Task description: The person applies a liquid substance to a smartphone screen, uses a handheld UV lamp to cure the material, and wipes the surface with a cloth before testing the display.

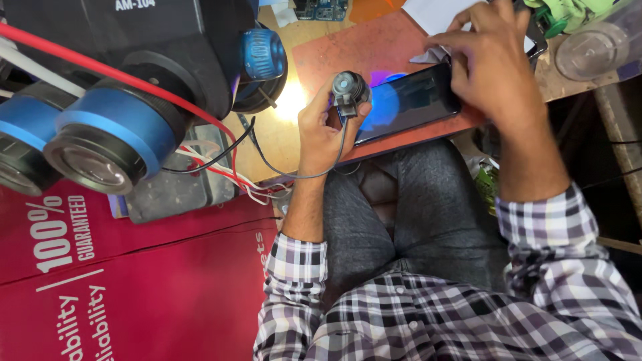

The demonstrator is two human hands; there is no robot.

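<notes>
The person wears a long-sleeved checked shirt (401, 321) in black, white and grey, with a faint lilac tint in the paler squares. Its cuffs are buttoned close at both wrists, the left cuff (297, 257) and the right cuff (545, 214) showing the same plaid. Dark grey trousers (408, 214) of a faintly mottled cloth cover the legs. Both hands are bare, without rings or a watch.
</notes>
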